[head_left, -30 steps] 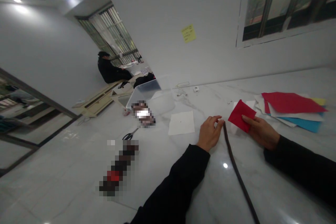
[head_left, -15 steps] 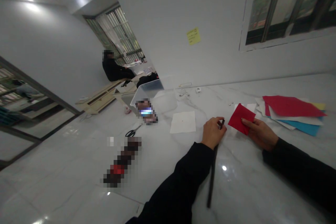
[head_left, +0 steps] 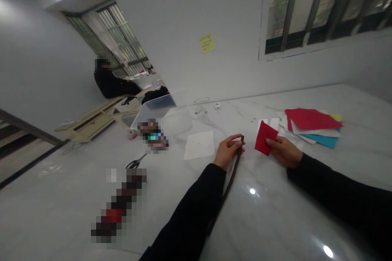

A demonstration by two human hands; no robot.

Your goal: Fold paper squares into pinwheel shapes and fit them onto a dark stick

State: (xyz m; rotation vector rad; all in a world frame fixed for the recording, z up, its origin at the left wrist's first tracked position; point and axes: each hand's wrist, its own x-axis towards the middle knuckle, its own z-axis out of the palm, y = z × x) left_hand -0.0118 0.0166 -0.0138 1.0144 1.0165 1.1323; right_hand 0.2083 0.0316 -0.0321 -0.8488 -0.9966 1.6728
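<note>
My left hand (head_left: 228, 151) pinches the far end of a long dark ruler-like strip (head_left: 232, 173), which runs back toward me along my black sleeve, above the white marble table (head_left: 275, 212). A small folded red paper (head_left: 264, 138) is held at its near corner by my right hand (head_left: 283, 149), fingers closed on it, just to the right of the strip's end. The two hands sit a short gap apart.
A fanned stack of coloured sheets (head_left: 310, 128), red on top with blue and yellow below, lies right of the hands. A white paper square (head_left: 199, 145), scissors (head_left: 136, 162) and a clear plastic bin (head_left: 156, 110) lie to the left. Another person (head_left: 112, 81) sits far back.
The strip was lifted at its far end by my left hand and its near end swung left, under my left sleeve. My right hand kept hold of the red paper. The view shifted.
</note>
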